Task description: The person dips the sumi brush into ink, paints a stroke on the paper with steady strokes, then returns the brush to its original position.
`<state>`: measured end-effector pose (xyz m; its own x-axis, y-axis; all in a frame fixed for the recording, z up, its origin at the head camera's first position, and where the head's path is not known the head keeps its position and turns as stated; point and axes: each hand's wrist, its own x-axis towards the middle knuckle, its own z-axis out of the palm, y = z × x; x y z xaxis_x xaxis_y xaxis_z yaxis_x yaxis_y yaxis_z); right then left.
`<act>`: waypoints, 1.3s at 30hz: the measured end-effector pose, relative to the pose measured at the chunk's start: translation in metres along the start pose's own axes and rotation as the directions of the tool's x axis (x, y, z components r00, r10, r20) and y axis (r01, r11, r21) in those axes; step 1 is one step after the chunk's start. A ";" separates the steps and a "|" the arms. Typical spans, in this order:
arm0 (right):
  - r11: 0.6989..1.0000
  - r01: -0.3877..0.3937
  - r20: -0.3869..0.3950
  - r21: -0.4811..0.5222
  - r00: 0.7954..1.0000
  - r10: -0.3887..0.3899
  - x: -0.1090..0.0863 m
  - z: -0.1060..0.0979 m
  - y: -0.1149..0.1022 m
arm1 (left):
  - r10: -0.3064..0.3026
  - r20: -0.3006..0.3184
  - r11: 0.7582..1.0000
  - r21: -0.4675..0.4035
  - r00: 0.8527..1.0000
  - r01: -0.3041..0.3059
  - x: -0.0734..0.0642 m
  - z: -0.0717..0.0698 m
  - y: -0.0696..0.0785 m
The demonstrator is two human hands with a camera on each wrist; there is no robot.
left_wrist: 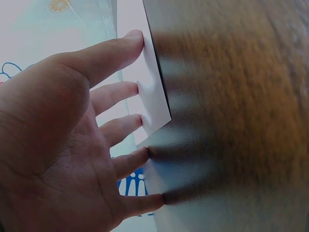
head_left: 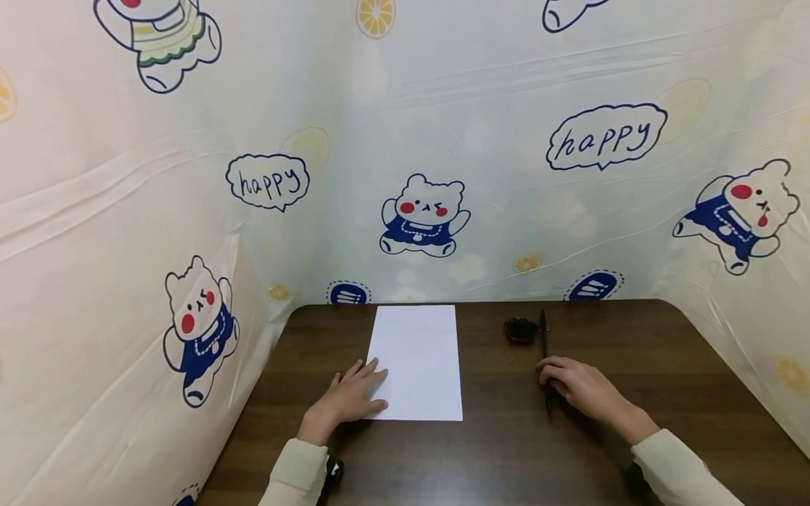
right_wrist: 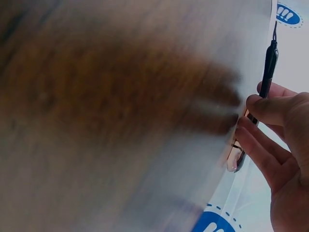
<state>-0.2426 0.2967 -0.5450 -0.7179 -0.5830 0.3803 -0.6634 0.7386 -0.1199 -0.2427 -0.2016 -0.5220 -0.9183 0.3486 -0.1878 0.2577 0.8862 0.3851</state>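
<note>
My left hand (head_left: 350, 395) lies with spread fingers on the lower left edge of a blank white sheet of paper (head_left: 420, 362). In the left wrist view, the thumb and two fingers touch the paper (left_wrist: 147, 72), while the other two fingertips rest on the wood beside it. My right hand (head_left: 582, 386) pinches a slender dark writing brush (head_left: 543, 344) between thumb and fingers, low over the table. One end of the brush (right_wrist: 270, 60) tapers to a thin tip in the right wrist view. Fingers cover its middle.
A small black lumpy object (head_left: 521, 330), its kind unclear, sits just left of the brush's far end. Everything lies on a dark brown wooden table (head_left: 500, 457) with rounded back corners. A printed curtain (head_left: 493, 232) with bears surrounds its back and sides.
</note>
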 end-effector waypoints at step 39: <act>0.993 0.119 -0.241 -0.011 0.963 -0.119 0.017 -0.016 0.002 | 0.012 0.013 1.000 -0.006 1.000 -0.012 0.001 0.001 -0.005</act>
<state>-0.2526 0.2937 -0.5247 -0.5620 -0.5677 0.6016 -0.7419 0.6675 -0.0633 -0.2447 -0.2053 -0.5246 -0.9109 0.3634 -0.1952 0.2670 0.8801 0.3925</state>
